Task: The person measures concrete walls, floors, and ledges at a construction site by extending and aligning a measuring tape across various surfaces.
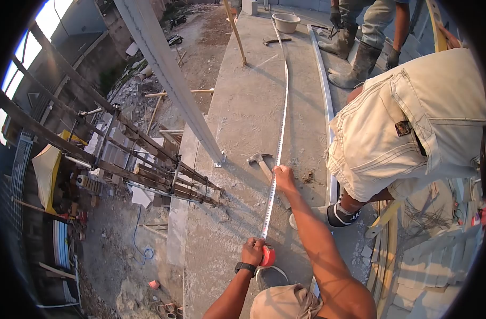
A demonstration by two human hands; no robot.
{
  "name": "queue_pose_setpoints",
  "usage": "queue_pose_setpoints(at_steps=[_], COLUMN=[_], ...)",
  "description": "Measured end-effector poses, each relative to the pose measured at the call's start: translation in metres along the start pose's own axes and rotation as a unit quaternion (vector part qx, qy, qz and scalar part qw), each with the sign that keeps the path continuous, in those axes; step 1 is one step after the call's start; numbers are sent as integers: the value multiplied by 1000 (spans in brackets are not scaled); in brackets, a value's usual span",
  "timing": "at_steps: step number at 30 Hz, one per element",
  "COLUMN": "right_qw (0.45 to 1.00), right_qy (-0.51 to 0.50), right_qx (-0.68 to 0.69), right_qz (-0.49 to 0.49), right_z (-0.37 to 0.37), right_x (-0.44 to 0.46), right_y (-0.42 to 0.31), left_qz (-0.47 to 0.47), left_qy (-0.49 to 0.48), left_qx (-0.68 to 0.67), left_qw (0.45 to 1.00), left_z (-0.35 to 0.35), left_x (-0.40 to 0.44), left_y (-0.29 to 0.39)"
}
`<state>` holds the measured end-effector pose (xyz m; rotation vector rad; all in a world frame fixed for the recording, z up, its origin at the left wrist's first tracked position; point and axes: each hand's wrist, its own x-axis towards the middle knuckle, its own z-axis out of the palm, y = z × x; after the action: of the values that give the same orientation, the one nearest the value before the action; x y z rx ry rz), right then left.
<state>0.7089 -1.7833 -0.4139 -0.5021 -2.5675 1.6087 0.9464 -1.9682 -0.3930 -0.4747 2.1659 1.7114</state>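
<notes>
My left hand (252,250), with a dark watch on the wrist, is closed on a red tape measure (267,256) low in the view. Its white blade (281,133) is drawn out along the concrete slab, reaching up toward a bucket at the far end. Further along, my right hand (284,177) is closed on the blade's edge. Just beyond that hand, a claw hammer (261,162) lies on the concrete, its handle partly hidden by the blade and hand. Beside the tape case is a round rim (272,277), partly covered by beige cloth (284,304).
A metal post (174,80) stands on the slab (243,117), whose left edge drops to rubble-strewn ground. A long metal bar (321,80) runs along the right. Nearby are a person in beige shorts (408,122) and another in boots (352,72). A bucket (286,22) and second hammer (276,41) sit far off.
</notes>
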Motion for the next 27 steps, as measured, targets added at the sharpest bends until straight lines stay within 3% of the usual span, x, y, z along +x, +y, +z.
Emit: queue_pose_setpoints(at_steps=[4, 6, 8, 15, 18, 21, 23, 24, 27], right_qw=[997, 987, 988, 991, 983, 985, 983, 980, 991], right_qy=[23, 95, 100, 107, 153, 122, 120, 117, 74], right_qx=[-74, -106, -97, -83, -74, -110, -131, -155, -107], right_qz=[-30, -78, -65, -23, -65, -44, -45, -39, 9], right_z=[-1, 3, 5, 9, 0, -7, -7, -8, -8], right_x=[-8, -9, -7, 8, 4, 6, 6, 2, 9], right_y=[-9, -4, 8, 23, 5, 12, 4, 7, 12], left_qz=[-28, -49, -79, -61, -13, -76, -35, -37, -23], left_qy=[-23, -31, -45, -76, -65, -66, -72, -73, -72], left_qx=[-20, -43, -128, -87, -45, -142, 15, 15, -104], left_qw=[999, 997, 988, 991, 997, 985, 997, 997, 992], left_z=[2, 8, 16, 31, 31, 38, 28, 29, 30], left_x=[-6, -6, 0, 16, 19, 29, 23, 21, 23], left_y=[10, 7, -16, -31, -24, -46, -24, -29, -40])
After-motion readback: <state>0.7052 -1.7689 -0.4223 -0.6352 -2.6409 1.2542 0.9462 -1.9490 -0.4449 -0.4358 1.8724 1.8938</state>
